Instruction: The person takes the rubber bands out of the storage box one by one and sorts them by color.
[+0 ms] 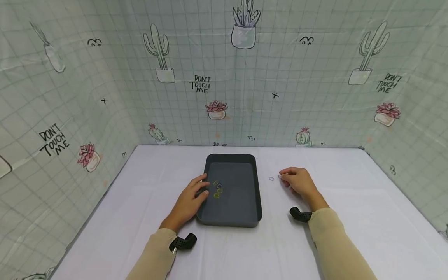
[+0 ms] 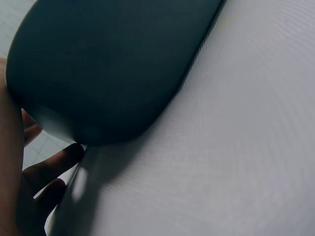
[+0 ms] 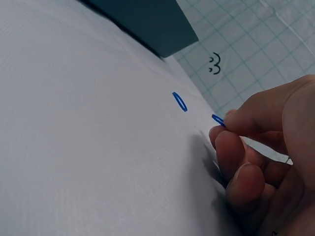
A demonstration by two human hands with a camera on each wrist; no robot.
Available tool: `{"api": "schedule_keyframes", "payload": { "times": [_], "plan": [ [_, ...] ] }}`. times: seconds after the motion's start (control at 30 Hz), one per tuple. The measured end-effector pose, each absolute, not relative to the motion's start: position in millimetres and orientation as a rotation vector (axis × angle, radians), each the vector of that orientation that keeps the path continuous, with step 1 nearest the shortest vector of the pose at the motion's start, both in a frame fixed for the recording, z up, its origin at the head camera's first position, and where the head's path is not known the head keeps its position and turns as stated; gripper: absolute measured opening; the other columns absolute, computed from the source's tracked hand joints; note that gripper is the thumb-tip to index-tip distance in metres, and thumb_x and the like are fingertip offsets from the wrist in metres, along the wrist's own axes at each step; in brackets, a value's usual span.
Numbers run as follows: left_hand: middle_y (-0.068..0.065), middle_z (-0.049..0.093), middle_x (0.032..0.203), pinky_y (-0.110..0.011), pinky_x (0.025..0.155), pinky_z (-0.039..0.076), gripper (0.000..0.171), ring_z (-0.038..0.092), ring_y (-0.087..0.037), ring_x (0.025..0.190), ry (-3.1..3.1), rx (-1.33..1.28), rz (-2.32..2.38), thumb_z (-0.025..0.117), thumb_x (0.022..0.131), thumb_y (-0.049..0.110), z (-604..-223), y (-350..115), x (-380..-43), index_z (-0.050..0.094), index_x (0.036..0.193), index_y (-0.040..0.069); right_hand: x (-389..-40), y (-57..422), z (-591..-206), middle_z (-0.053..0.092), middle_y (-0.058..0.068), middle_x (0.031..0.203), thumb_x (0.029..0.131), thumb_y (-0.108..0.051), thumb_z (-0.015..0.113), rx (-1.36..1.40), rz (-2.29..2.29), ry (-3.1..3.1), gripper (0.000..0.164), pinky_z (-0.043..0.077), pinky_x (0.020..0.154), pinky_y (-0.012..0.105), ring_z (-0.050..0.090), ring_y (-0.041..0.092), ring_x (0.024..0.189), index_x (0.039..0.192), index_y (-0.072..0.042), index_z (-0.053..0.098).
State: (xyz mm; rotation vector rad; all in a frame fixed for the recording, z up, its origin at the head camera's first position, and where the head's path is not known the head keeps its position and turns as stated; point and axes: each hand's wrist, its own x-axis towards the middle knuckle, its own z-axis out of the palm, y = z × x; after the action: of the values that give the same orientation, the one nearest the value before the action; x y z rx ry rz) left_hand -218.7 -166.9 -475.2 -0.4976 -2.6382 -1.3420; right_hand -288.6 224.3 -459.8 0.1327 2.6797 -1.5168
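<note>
My right hand (image 1: 298,182) pinches a small blue rubber band (image 3: 217,119) between thumb and fingertips, close over the white tabletop. Another blue rubber band (image 3: 179,102) lies flat on the cloth, between that hand and the dark grey tray (image 1: 241,212). At the tray's left side, my left hand (image 1: 189,198) rests with relaxed fingers over the rim; its lower fingers (image 2: 54,167) hang beside the outer wall in the left wrist view. Inside the tray are several yellow rubber bands (image 1: 216,195) and a dark blue rubber band (image 1: 219,186), near the left thumb.
A white cloth (image 1: 140,175) covers the table under the tray and both hands. Behind it and along both sides hang pale grid-patterned curtains (image 1: 238,77) with printed cacti. Each wrist bears a black camera mount (image 1: 300,214).
</note>
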Motion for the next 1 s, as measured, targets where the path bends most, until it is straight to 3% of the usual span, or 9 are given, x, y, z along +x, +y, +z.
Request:
{"api": "schedule_keyframes", "payload": {
  "times": [0.53,0.8,1.0],
  "plan": [
    [0.006,0.037,0.158,-0.049,0.113,0.036,0.035,0.031,-0.020,0.146,-2.661,-0.501,-1.335,0.057,0.103,0.020,-472.9,-167.4,-220.2,0.062,0.135,0.006,-291.9,218.4,-460.3,0.066,0.008,0.082,0.094,-0.013,0.061,0.003,-1.327,2.798,0.024,0.048,0.054,0.028,0.055,0.016,0.065,0.112,-0.001,0.073],
    [0.005,0.037,0.158,-0.049,0.113,0.036,0.036,0.031,-0.021,0.146,-2.653,-0.494,-1.324,0.058,0.103,0.020,-472.7,-168.6,-220.3,0.062,0.135,0.006,-291.3,212.9,-456.0,0.070,0.010,0.092,0.092,-0.013,0.060,-0.093,-1.163,2.911,0.026,0.048,0.064,0.030,0.059,0.018,0.072,0.111,-0.001,0.073],
    [0.004,0.038,0.158,-0.050,0.112,0.036,0.036,0.032,-0.023,0.146,-2.646,-0.497,-1.341,0.058,0.103,0.019,-472.6,-167.5,-218.1,0.061,0.136,0.005,-288.8,214.8,-455.7,0.070,0.013,0.099,0.092,-0.012,0.062,-0.040,-1.156,2.914,0.024,0.049,0.064,0.030,0.059,0.020,0.074,0.110,-0.001,0.073]
  ]
}}
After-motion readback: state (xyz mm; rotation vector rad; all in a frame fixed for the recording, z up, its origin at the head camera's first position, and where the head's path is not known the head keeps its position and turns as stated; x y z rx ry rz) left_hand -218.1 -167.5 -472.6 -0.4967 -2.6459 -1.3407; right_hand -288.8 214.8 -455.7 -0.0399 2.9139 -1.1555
